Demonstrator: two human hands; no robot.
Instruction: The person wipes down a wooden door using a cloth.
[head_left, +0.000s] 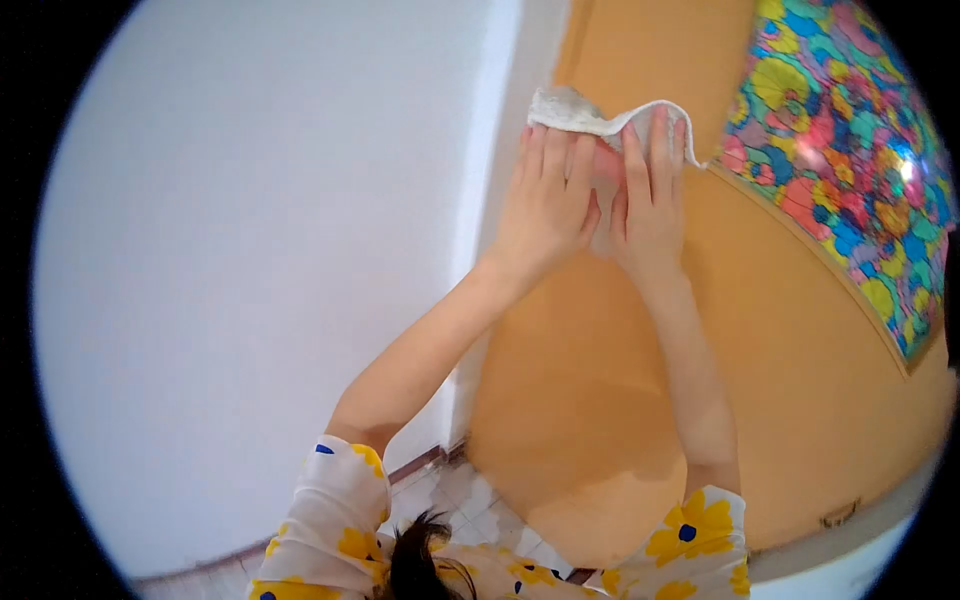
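A white cloth (pixel 575 108) with a wavy upper edge lies against the orange-tan panel (pixel 580 380) in front of me. My left hand (pixel 545 195) presses on the cloth's left part, its fingers straight and close together. On the right part, my right hand (pixel 650 205) holds the cloth under long, slightly parted fingers. The thumbs come near each other at the middle, where a pinkish patch (pixel 606 165) shows between the hands. What the patch is, I cannot tell. The cloth's upper edge stands away from the panel near the right fingertips.
A white wall (pixel 250 250) fills the left side and meets the panel at a corner. To the right, a brightly patterned floral sheet (pixel 820 150) sits on the panel, bordered by a thin strip. White floor tiles (pixel 480 510) and dark red skirting (pixel 415 465) show below.
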